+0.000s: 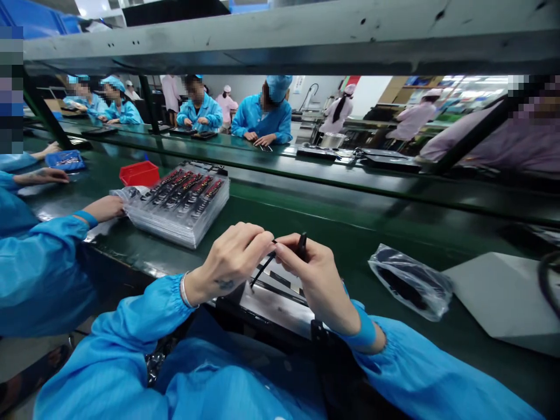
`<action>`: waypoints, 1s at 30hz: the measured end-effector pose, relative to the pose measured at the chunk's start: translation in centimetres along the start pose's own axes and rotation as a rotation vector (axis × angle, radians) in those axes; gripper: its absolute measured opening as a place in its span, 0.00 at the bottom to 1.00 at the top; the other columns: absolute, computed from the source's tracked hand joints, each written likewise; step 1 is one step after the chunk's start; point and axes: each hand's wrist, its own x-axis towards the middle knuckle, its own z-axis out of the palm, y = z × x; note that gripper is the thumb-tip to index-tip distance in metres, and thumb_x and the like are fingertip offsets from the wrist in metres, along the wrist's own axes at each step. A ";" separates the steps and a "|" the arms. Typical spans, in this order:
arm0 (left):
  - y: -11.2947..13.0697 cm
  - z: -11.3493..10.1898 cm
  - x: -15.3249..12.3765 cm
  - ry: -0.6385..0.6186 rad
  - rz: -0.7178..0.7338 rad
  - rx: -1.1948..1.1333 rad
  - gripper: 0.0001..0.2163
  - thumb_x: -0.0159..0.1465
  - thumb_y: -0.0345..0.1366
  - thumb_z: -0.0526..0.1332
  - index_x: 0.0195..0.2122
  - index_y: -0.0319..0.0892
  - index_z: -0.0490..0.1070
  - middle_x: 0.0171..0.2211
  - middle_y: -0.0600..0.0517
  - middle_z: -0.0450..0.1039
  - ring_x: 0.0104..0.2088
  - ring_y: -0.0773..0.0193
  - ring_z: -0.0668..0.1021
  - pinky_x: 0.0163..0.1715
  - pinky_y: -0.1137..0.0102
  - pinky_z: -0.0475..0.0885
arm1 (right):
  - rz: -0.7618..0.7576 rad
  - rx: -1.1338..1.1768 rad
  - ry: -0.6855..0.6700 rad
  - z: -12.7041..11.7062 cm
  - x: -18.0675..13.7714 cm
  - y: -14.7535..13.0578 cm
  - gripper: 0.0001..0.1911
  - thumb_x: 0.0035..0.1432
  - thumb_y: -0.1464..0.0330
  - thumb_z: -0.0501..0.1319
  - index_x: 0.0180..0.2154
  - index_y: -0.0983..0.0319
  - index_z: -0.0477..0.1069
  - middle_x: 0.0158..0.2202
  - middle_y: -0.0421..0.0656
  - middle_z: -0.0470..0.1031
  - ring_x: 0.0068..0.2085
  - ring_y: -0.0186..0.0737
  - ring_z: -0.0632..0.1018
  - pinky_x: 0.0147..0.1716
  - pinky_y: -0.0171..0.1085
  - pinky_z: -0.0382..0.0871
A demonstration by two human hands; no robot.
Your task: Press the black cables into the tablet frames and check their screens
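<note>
My left hand is pinched shut on a thin black strip that slants down toward a flat metal panel lying at the table's near edge. My right hand is closed too; its fingertips meet the strip's upper end and a short black piece sticks up from its grip. Both hands hover just above the panel, fingertips touching. Both arms wear blue sleeves.
A stack of clear trays with small dark and red parts lies to the left, a co-worker's hand beside it. A red bin stands behind. A plastic bag and a grey sheet lie right. Several people work across the green belt.
</note>
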 end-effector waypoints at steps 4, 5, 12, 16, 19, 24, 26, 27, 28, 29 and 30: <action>0.5 0.0 0.1 0.000 -0.049 0.028 0.02 0.70 0.31 0.59 0.42 0.40 0.68 0.34 0.49 0.75 0.34 0.63 0.77 0.37 0.69 0.73 | -0.120 -0.150 0.027 0.1 -0.5 -0.3 0.10 0.59 0.61 0.64 0.31 0.60 0.76 0.24 0.39 0.69 0.25 0.34 0.66 0.25 0.36 0.60; 0.6 0.0 0.1 -0.003 -0.055 0.026 0.02 0.71 0.31 0.58 0.42 0.40 0.69 0.34 0.49 0.75 0.34 0.64 0.77 0.37 0.70 0.73 | -0.142 -0.173 0.033 0.1 -0.6 -0.4 0.10 0.59 0.61 0.64 0.31 0.60 0.76 0.23 0.38 0.69 0.25 0.34 0.66 0.25 0.36 0.60; 0.9 -0.5 -0.3 -0.046 -0.078 -0.002 0.04 0.69 0.26 0.57 0.43 0.39 0.69 0.36 0.48 0.76 0.36 0.63 0.77 0.38 0.70 0.72 | -0.254 -0.241 0.027 0.3 -1.0 -0.4 0.07 0.61 0.65 0.63 0.32 0.60 0.75 0.25 0.38 0.72 0.25 0.34 0.68 0.25 0.35 0.62; 1.2 -0.5 -0.1 -0.074 -0.078 0.011 0.05 0.70 0.26 0.55 0.40 0.40 0.68 0.33 0.49 0.75 0.34 0.64 0.76 0.37 0.70 0.71 | -0.262 -0.246 0.022 0.3 -1.2 -0.4 0.07 0.62 0.65 0.63 0.32 0.59 0.75 0.26 0.38 0.73 0.25 0.34 0.69 0.26 0.36 0.62; 1.4 -0.5 0.1 -0.065 -0.079 0.018 0.05 0.69 0.26 0.56 0.37 0.40 0.69 0.30 0.50 0.73 0.32 0.64 0.75 0.35 0.70 0.71 | -0.255 -0.258 0.020 0.3 -1.3 -0.5 0.07 0.62 0.65 0.62 0.31 0.59 0.75 0.25 0.38 0.73 0.25 0.34 0.69 0.26 0.36 0.63; 0.6 -2.0 -1.6 -0.040 -0.432 -0.288 0.05 0.69 0.29 0.58 0.36 0.39 0.71 0.31 0.53 0.75 0.31 0.69 0.77 0.34 0.74 0.72 | -0.208 -0.273 -0.013 0.4 -1.8 -0.3 0.07 0.61 0.65 0.63 0.32 0.60 0.76 0.27 0.40 0.77 0.27 0.36 0.73 0.27 0.35 0.64; -0.7 -3.6 -3.7 -0.025 -0.713 -0.412 0.05 0.70 0.33 0.59 0.38 0.40 0.73 0.34 0.52 0.78 0.34 0.69 0.80 0.38 0.75 0.75 | -0.183 -0.281 -0.028 0.4 -2.1 -0.3 0.07 0.61 0.64 0.63 0.32 0.59 0.77 0.29 0.40 0.78 0.29 0.37 0.75 0.28 0.35 0.66; -1.5 -4.7 -5.1 0.001 -0.827 -0.427 0.06 0.70 0.35 0.59 0.39 0.40 0.74 0.36 0.52 0.80 0.36 0.68 0.82 0.40 0.74 0.76 | -0.171 -0.295 -0.031 0.3 -2.3 -0.3 0.07 0.60 0.64 0.64 0.32 0.59 0.77 0.29 0.40 0.79 0.29 0.37 0.75 0.28 0.35 0.67; -2.3 -5.9 -6.5 0.029 -0.909 -0.408 0.07 0.70 0.37 0.60 0.40 0.40 0.74 0.39 0.50 0.81 0.39 0.66 0.83 0.43 0.72 0.77 | -0.162 -0.315 -0.027 0.3 -2.4 -0.3 0.07 0.60 0.63 0.64 0.32 0.59 0.77 0.29 0.39 0.79 0.28 0.37 0.75 0.28 0.35 0.66; -3.1 -7.1 -8.1 0.040 -0.960 -0.358 0.07 0.69 0.38 0.60 0.40 0.40 0.75 0.41 0.49 0.81 0.42 0.64 0.83 0.46 0.70 0.77 | -0.154 -0.341 -0.022 0.1 -2.5 -0.2 0.07 0.59 0.63 0.65 0.32 0.58 0.78 0.29 0.39 0.79 0.28 0.36 0.75 0.28 0.35 0.66; -3.7 -8.3 -9.5 0.020 -0.987 -0.284 0.07 0.69 0.38 0.61 0.40 0.40 0.75 0.43 0.49 0.81 0.44 0.63 0.83 0.47 0.69 0.77 | -0.140 -0.371 -0.024 0.0 -2.6 0.1 0.07 0.59 0.62 0.65 0.32 0.58 0.78 0.29 0.39 0.79 0.28 0.36 0.75 0.28 0.35 0.66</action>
